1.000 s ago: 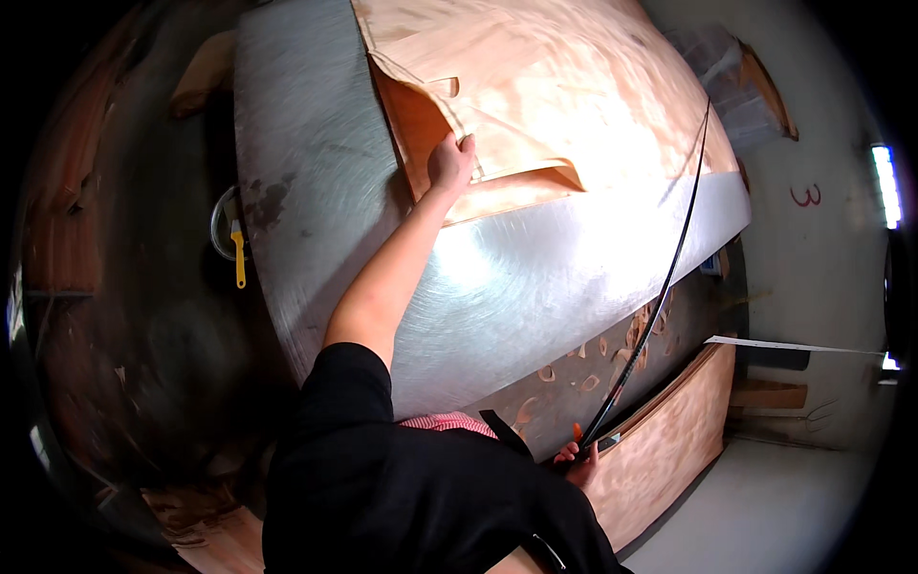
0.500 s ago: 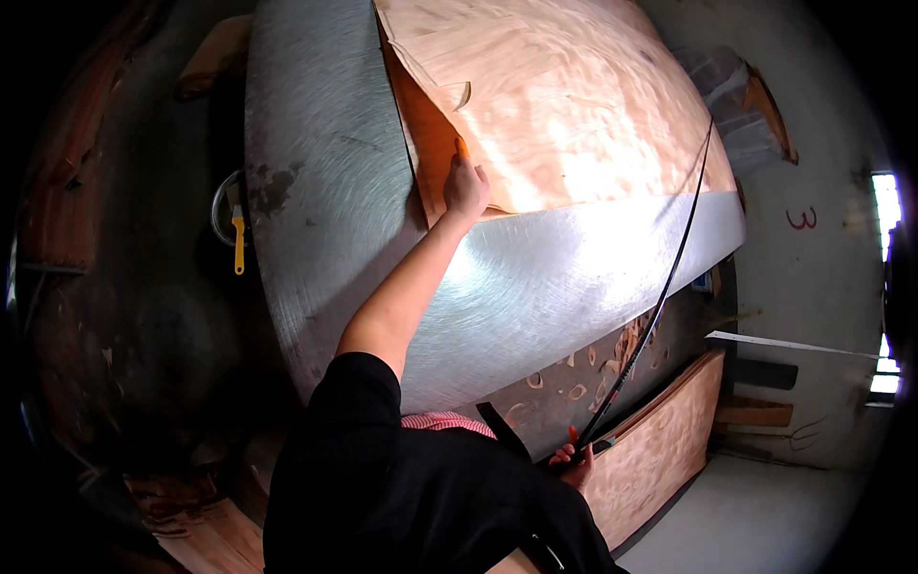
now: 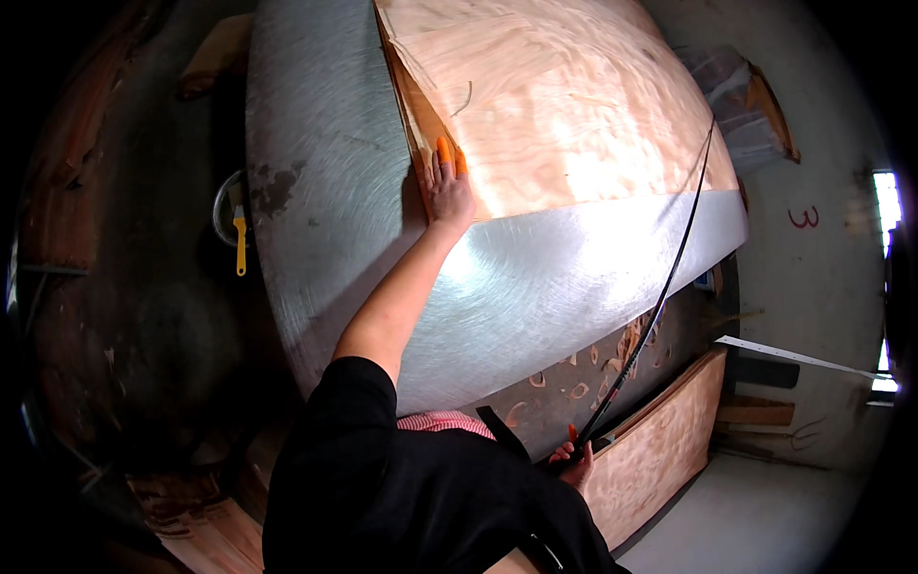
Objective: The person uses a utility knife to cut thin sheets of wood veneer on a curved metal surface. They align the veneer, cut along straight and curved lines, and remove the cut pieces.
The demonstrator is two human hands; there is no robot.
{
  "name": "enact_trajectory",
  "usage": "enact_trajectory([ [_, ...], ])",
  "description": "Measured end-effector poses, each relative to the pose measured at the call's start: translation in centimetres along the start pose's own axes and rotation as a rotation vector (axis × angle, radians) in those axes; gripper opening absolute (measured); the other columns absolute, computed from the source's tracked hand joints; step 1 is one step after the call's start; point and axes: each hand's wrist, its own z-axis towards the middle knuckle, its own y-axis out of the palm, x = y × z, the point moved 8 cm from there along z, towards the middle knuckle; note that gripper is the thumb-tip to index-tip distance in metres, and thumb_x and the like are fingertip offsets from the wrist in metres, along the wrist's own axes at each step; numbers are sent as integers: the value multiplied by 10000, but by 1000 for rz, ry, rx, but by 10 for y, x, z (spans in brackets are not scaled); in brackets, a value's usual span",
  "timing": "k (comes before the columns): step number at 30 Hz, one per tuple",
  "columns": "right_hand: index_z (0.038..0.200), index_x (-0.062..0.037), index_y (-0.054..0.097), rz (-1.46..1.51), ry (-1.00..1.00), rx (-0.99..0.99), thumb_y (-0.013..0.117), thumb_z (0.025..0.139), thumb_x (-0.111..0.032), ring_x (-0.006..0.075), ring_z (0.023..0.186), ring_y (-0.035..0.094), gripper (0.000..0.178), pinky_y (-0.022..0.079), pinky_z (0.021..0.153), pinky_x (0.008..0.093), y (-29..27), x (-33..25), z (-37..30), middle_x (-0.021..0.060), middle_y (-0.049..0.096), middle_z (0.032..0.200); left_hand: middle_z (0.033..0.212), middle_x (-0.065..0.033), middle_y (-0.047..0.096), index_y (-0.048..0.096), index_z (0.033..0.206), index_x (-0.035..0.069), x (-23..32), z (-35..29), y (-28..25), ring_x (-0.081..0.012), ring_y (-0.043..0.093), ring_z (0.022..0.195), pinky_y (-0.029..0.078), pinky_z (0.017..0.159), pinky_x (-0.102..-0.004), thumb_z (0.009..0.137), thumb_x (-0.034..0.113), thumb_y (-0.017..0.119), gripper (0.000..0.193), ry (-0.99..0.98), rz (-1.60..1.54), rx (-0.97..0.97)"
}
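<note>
My left hand (image 3: 449, 196) lies with fingers stretched out at the near left corner of the wood veneer sheets (image 3: 564, 124). Orange covers sit on two of its fingertips. The top sheet's left edge stands slightly raised, showing a darker layer beneath. These sheets lie on a large metal-topped surface (image 3: 335, 220). Low at the right, my right hand (image 3: 577, 469) is closed around the near end of a long, thin black rod (image 3: 643, 344). The rod slants up and away, its far end over the veneer's right side. Another orange fingertip cover shows on this hand.
Veneer panels (image 3: 660, 421) stand on edge at the lower right, with wood scraps (image 3: 579, 390) on the floor near them. A long white strip (image 3: 803, 357) juts out at the right. Left of the metal surface is a yellow-handled tool (image 3: 240, 253). Plastic-wrapped material (image 3: 741, 105) lies beyond.
My left hand has gone from gripping the veneer's lifted edge to lying spread out at its corner. The raised flap is lower and the gap narrower. My right hand keeps the rod in place.
</note>
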Motion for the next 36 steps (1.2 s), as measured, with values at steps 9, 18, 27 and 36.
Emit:
enact_trajectory([
  [9,1279,-93,373,-9,-19,5,434,865,-412,95,623,399,526,362,620,259,-7,1,-4,-12,429,720,876,-168,611,477,1186,28,-54,-45,47,-268,593,805,456,699,-338,828,91,453,365,-580,-827,-161],
  [18,1266,-100,396,8,-28,70,430,859,-407,85,591,409,511,356,555,232,-3,2,-4,-26,431,687,571,-83,549,571,867,-11,-25,-189,31,-178,527,529,425,508,-328,772,162,550,199,-641,-1045,-163],
  [27,1239,-129,438,-22,-41,15,437,857,-403,79,588,418,469,367,553,232,-10,0,5,-34,454,698,719,-69,597,538,898,-13,-20,-358,-19,-129,564,573,448,508,-241,765,101,551,175,-901,-1197,-942],
  [36,1253,-87,407,-49,-124,-32,432,861,-343,77,572,421,468,380,530,220,-3,-8,16,-32,423,674,832,-140,615,524,957,-48,-67,-439,-32,-172,620,682,501,583,-258,790,113,557,234,-797,-929,-1302],
])
